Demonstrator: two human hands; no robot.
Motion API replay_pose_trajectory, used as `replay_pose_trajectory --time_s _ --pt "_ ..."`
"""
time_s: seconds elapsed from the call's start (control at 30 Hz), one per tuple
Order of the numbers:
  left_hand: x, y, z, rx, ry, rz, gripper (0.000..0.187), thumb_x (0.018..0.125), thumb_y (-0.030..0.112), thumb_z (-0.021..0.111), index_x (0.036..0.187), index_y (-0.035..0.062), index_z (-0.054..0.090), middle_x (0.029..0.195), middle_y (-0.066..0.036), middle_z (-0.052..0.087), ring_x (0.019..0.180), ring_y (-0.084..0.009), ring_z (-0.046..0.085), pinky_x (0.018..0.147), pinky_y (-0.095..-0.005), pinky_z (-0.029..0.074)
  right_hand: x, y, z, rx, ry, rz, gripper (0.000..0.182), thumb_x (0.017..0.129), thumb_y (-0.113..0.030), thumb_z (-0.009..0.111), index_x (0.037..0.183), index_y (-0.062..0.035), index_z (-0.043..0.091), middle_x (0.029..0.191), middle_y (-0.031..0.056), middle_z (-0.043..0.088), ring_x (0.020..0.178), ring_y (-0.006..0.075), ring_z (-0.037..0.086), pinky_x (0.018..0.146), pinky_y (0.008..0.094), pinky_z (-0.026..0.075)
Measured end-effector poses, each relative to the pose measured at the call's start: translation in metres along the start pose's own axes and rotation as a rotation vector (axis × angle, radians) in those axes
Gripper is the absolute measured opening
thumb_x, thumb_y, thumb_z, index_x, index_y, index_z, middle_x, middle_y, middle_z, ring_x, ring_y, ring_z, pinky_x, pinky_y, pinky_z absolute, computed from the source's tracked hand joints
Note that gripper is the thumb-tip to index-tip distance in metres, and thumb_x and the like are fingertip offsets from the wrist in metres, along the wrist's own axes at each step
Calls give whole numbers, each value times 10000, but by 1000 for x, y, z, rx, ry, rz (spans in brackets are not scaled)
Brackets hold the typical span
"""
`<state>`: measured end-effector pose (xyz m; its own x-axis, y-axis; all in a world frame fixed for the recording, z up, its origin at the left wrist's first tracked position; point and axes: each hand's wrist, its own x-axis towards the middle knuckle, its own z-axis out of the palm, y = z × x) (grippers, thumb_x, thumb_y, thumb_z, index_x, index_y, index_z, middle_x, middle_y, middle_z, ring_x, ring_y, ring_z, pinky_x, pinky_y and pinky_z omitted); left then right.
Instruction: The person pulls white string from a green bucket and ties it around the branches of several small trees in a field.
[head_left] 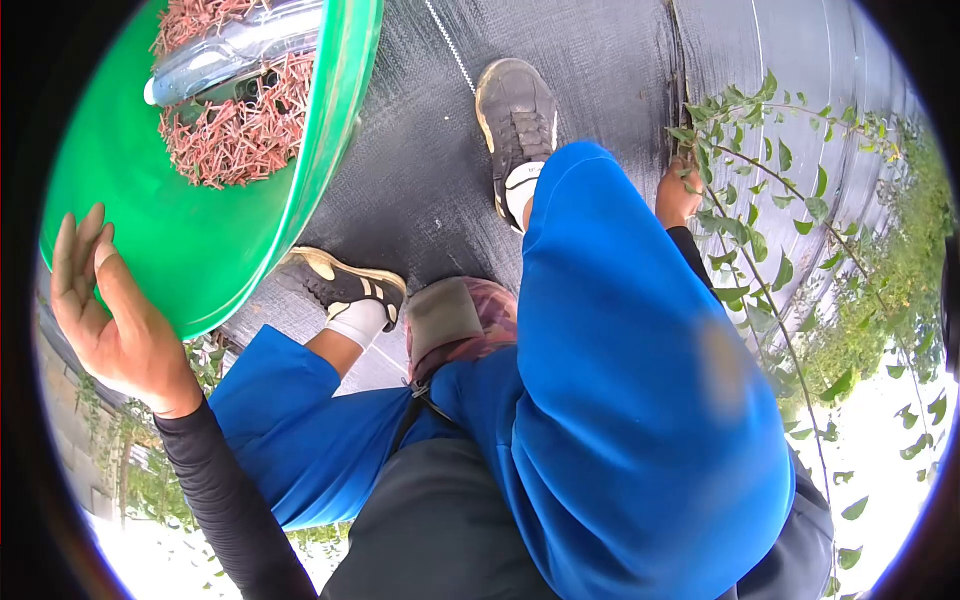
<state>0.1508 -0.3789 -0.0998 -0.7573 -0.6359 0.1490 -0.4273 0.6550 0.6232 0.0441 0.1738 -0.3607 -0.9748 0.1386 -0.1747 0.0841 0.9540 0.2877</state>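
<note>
My left hand (120, 315) is held up beside the near rim of a green tub (110, 170), its fingers apart and nothing in them. Inside the tub lie many short reddish-brown sticks (235, 145), a clear plastic bottle (225, 60) with a white cap, and a dark object (240, 90) partly buried under it. On the other side, my right hand (680, 195) is low by the ground cover, at the foot of a leafy plant (785, 190) with long thin stems. Its fingers are curled in; leaves partly cover them, and what they grip is hidden.
Black ground cover (430, 150) stretches underfoot, with a slit or seam (677, 60) running up to the plant. My blue-trousered knee (590, 230) is raised between my hands. A padded seat (450, 315) is under me. Long branches (840, 235) arch across the right side.
</note>
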Motion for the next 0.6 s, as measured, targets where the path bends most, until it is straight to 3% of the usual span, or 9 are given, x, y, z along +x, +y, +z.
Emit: replay_pose_trajectory --time_s 0.07,0.1,0.17,0.23,0.27,0.33,0.5,0.53,0.6 --pt "-1 3 2 3 8 -3 326 899 26 446 1210 -70 453 1107 -165 595 995 -188 574 857 -282 456 -4 4 -5 -240 -108 -59 200 880 -214 463 1006 -125 589 1023 76 601 839 260 615 603 364 482" --pt "-1 6 3 6 17 -2 321 898 16 447 1211 -59 452 1091 -175 598 978 -188 577 849 -285 460 -9 14 7 162 -46 65 224 859 -266 496 926 -89 615 965 103 620 830 296 613 632 372 470" --pt "-1 7 1 13 13 7 322 901 12 439 1216 -56 450 1100 -179 592 980 -191 576 852 -290 458 -17 47 63 544 98 215 289 838 -319 532 886 -52 631 900 120 635 817 322 605 658 374 454" --pt "0 5 2 14 16 -10 327 905 5 426 1227 -51 444 1118 -184 581 983 -197 573 861 -299 453 10 64 59 526 222 254 296 838 -319 536 925 -50 621 894 111 630 815 313 600 654 367 449" --pt "-2 3 -1 -5 13 -26 331 907 2 421 1233 -49 440 1126 -185 576 984 -200 572 868 -302 450 13 54 3 667 -64 297 250 833 -296 542 904 -62 595 818 101 601 790 311 578 665 394 430" --pt "-2 2 -3 13 -5 -12 347 912 11 409 1254 -41 426 1137 -180 568 1005 -202 557 878 -304 441 10 48 -38 808 -314 349 207 827 -272 549 883 -73 570 742 91 572 766 309 557 676 420 411" --pt "-4 4 -7 76 -32 37 355 917 58 410 1258 -40 435 1168 -176 554 1032 -217 545 889 -313 432 11 66 -43 388 47 -155 326 729 -272 634 995 -101 554 887 172 597 878 252 587 640 400 439" --pt "-4 5 -7 95 -35 41 356 918 64 411 1257 -41 438 1170 -179 553 1033 -221 546 887 -316 434 20 72 -43 483 -57 -153 272 704 -250 647 910 -108 542 856 150 578 856 282 581 634 438 428" --pt "-3 4 -6 100 -53 48 356 917 67 412 1255 -43 440 1167 -180 555 1032 -224 548 885 -317 435 34 80 -36 477 -96 -158 260 714 -250 642 908 -106 546 846 144 581 842 282 582 633 433 430"
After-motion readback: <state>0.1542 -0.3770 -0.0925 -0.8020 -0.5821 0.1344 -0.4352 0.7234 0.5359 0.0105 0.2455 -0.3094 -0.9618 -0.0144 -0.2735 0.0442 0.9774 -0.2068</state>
